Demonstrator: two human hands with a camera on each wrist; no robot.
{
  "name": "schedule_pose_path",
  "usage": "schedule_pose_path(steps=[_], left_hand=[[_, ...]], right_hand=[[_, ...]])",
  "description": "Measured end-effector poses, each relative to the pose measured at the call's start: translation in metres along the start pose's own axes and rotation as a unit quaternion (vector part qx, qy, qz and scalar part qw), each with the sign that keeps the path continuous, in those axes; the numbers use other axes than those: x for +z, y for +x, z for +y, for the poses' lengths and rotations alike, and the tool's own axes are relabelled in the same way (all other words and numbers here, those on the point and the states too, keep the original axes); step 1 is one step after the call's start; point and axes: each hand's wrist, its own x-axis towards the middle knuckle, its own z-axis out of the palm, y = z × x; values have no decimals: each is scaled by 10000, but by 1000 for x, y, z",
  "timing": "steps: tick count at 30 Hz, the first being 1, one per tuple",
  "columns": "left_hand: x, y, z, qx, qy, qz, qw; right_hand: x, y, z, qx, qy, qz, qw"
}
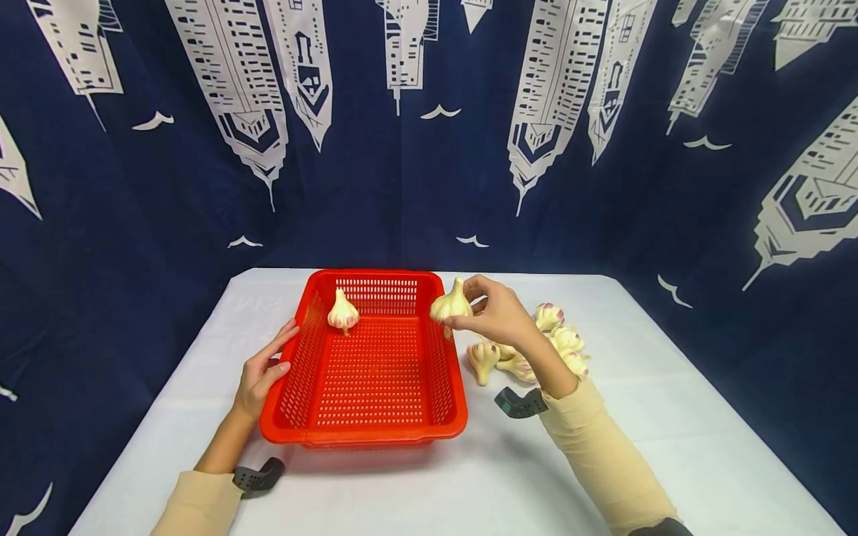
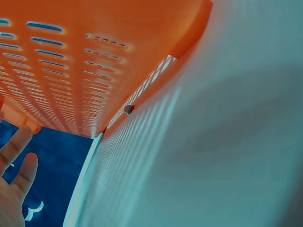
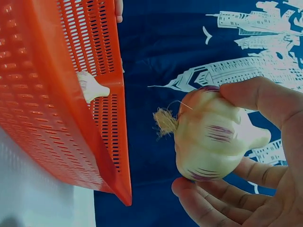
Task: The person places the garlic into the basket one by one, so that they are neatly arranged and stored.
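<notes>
A red slotted basket [image 1: 375, 435] is in the middle of the table, one garlic bulb [image 1: 343, 313] inside it by the far left corner. The left hand [image 1: 258, 376] touches the basket's left rim with fairly straight fingers; part of that hand [image 2: 14, 175] also shows in the left wrist view. Thumb and fingers of the right hand [image 1: 499, 313] pinch another garlic bulb [image 1: 451, 302] at the basket's right rim. In the right wrist view this bulb [image 3: 210, 135] has roots pointing toward the basket [image 3: 106, 165], held by the right hand [image 3: 270, 156].
Several garlic bulbs [image 1: 566, 341] lie in a pile on the white table [image 1: 643, 402], right of the basket and partly behind the right forearm. A dark blue curtain [image 1: 415, 186] with white building prints hangs behind the table.
</notes>
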Motion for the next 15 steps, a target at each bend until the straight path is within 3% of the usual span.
schedule_pose_path(steps=[8,15], left_hand=[[0,1,1,-32,32,-13,10000],[0,1,0,22,-22,-40,10000]], right_hand=[[5,9,-8,153,4,-130,9998],[8,20,-14,196,-321,-211,9991]])
